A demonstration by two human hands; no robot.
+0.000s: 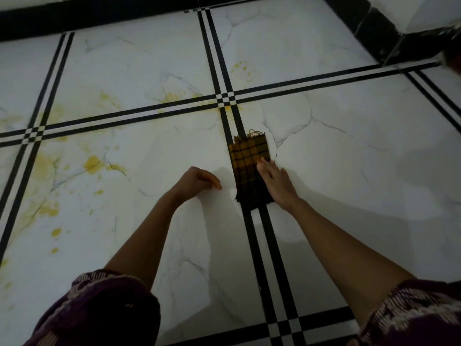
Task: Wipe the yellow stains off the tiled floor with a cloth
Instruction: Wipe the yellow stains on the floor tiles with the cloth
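A folded yellow-and-dark checked cloth [247, 166] lies flat on the white marbled tiled floor [349, 151], across a black double stripe. My right hand [275, 182] rests on the cloth's right side with straight fingers. To the left of the cloth my left hand [198, 179] sits on the floor with fingers curled, holding nothing. Yellow stains [93, 163] spread over the left tiles, with more yellow marks [240, 67] beyond the stripe crossing and yellow on the crossing itself [225, 107].
Black double stripes [264, 245] divide the tiles into squares. A black skirting [99, 18] runs along the far wall and a dark corner [389, 38] stands at the upper right. Patterned dark sleeves show at the bottom corners.
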